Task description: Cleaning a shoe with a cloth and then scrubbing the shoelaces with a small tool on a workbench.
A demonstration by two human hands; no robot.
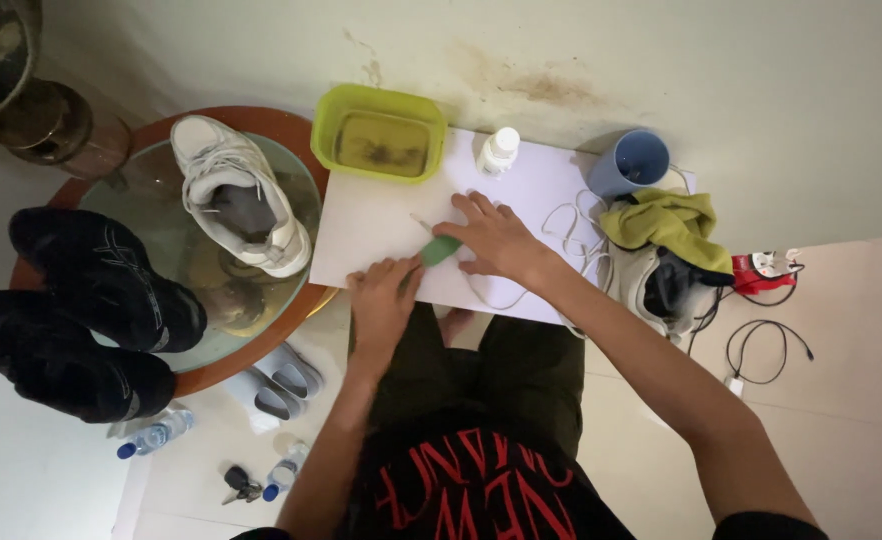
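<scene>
On the white worktop (381, 225), the right hand (496, 238) lies spread flat with its fingers over a green brush (440, 249). The left hand (383, 298), loosely curled, touches the brush's near end. A white shoelace (564, 228) lies just beside the right hand.

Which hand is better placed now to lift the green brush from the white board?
Likely the right hand. It lies flat over the upper end of the green brush on the white board. The left hand only meets the brush's lower end with its fingertips.
</scene>
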